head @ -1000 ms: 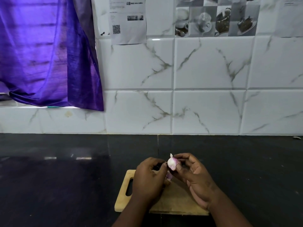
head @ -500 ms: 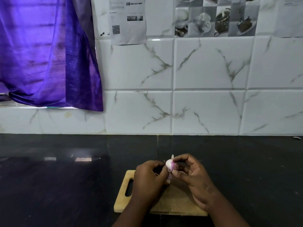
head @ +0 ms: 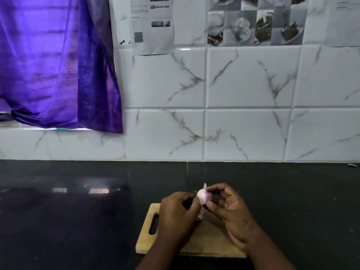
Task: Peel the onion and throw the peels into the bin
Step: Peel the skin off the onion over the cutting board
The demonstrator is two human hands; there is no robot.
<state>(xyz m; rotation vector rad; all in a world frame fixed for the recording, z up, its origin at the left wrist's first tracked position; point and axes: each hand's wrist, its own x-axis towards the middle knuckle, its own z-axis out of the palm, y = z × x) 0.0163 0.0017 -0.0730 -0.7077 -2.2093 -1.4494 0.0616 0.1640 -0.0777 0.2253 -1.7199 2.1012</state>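
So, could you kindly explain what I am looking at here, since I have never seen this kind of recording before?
There is no machine: a person wears a camera on the head, looking forward and down at their own bare hands. The left hand and right hand together hold a small, partly peeled onion above a wooden cutting board, which lies on a dark countertop. A loose bit of peel hangs below the onion. Behind are marbled white wall tiles and a purple curtain. No bin is in view.
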